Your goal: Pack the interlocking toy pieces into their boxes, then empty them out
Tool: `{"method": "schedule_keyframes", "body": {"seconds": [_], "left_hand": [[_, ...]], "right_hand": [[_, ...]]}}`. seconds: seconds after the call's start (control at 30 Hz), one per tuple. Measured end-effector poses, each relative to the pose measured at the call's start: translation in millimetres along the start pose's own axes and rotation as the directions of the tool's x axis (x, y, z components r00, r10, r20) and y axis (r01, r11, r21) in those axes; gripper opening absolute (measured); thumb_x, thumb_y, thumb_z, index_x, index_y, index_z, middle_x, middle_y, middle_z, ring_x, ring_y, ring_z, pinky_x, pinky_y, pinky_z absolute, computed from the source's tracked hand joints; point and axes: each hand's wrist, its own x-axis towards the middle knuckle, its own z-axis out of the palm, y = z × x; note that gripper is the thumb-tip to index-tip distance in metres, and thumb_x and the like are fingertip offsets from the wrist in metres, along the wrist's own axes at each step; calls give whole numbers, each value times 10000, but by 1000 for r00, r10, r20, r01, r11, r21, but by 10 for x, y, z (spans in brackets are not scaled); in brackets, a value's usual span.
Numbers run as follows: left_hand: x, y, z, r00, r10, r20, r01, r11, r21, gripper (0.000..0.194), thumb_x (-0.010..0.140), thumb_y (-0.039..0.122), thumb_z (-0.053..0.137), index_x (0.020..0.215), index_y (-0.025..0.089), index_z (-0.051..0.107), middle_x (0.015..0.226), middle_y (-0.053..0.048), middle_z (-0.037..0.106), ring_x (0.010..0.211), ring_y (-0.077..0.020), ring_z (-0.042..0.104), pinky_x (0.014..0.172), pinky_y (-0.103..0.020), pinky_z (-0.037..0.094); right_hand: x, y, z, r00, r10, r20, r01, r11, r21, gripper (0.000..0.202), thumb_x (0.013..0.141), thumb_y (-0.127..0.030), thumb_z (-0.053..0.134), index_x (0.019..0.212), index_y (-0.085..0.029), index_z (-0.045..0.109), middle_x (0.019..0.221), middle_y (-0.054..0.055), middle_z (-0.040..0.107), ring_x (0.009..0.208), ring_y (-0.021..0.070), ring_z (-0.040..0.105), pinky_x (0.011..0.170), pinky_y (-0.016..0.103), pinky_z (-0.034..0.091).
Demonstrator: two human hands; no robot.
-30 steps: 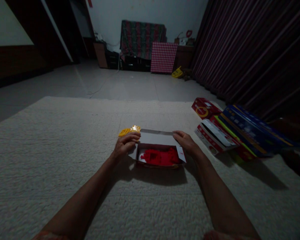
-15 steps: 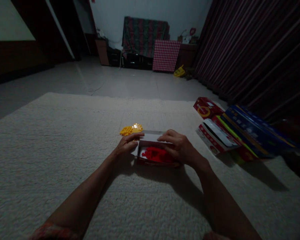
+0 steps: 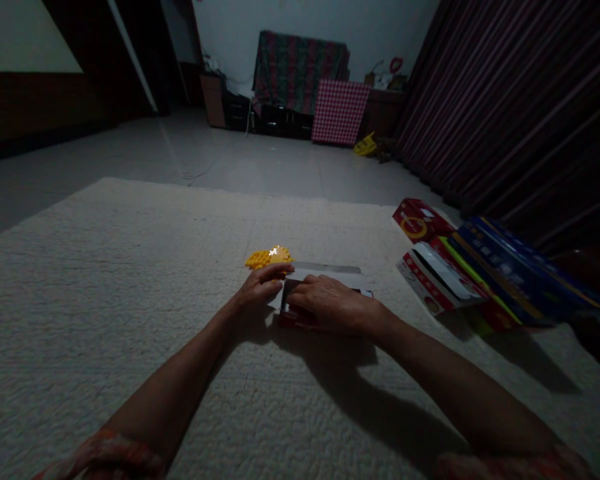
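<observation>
A small open cardboard box [image 3: 293, 320], dark red outside and pale inside, lies on the cream quilted mat with its lid flap [image 3: 340, 269] raised at the far side. At its left end my left hand [image 3: 260, 288] grips the side, thumb and fingers about the edge. My right hand [image 3: 333, 301] reaches over the box from the right, fingers down inside it. Its fingertips and the box's contents are hidden beneath the hand. Just beyond my left hand lies a heap of small yellow pieces [image 3: 260, 259], with a shiny, clear-looking part on its right.
To the right lie a red box [image 3: 415, 220], a white-and-red carton [image 3: 437, 280] and large blue packaging [image 3: 510, 267]. The mat [image 3: 130, 267] ends before a tiled floor [image 3: 260, 163]. Dark curtains [image 3: 500, 100] hang at right; a covered cabinet [image 3: 300, 70] stands at the back.
My right hand has moved left and down from the box's right end into its middle, covering the red pieces visible before. My left hand keeps its place on the box. The view shifted slightly.
</observation>
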Motion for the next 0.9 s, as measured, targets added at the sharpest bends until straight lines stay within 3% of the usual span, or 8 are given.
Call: {"method": "schedule_keyframes", "body": {"seconds": [0.27,0.47,0.63,0.77,0.9], "left_hand": [[-19,-90,32,1000,-15,-18,14,998,-63,459,725,277,666,1169,195,741,1233,-117,724,1131,-308,647,1059,-518,471],[-27,-117,36,998,-55,7,55,990,-130,462,741,267,675,1193,189,727,1267,-130,700,1150,-305,631,1071,-503,444],[-22,-94,32,998,-66,14,67,987,-143,457,734,270,684,1183,196,728,1265,-127,701,1146,-299,627,1056,-487,442],[-24,-85,31,997,-79,26,81,988,-131,455,741,291,690,1184,194,729,1254,-123,710,1108,-296,643,994,-463,482],[-34,-104,27,994,-105,33,108,988,-109,475,766,300,675,1224,187,725,1223,-118,729,1098,-298,658,1010,-480,482]], "right_hand": [[99,-18,9,995,-77,67,79,997,-21,138,936,-115,607,983,-192,710,1019,86,738,964,232,643,817,356,494],[94,-52,-57,993,-33,113,33,999,-1,167,933,-129,595,1039,-163,719,1069,119,707,967,245,640,849,384,497],[74,-85,-121,981,35,189,-31,999,-23,153,946,-150,568,919,-148,719,1054,134,697,958,245,634,818,350,481],[42,-38,-174,978,99,182,-114,991,72,99,923,-203,596,931,-174,691,1039,112,696,831,206,632,710,302,458],[-10,122,-277,986,112,126,-137,968,211,219,821,-54,599,964,-199,679,1054,78,690,876,181,625,743,262,460]]}}
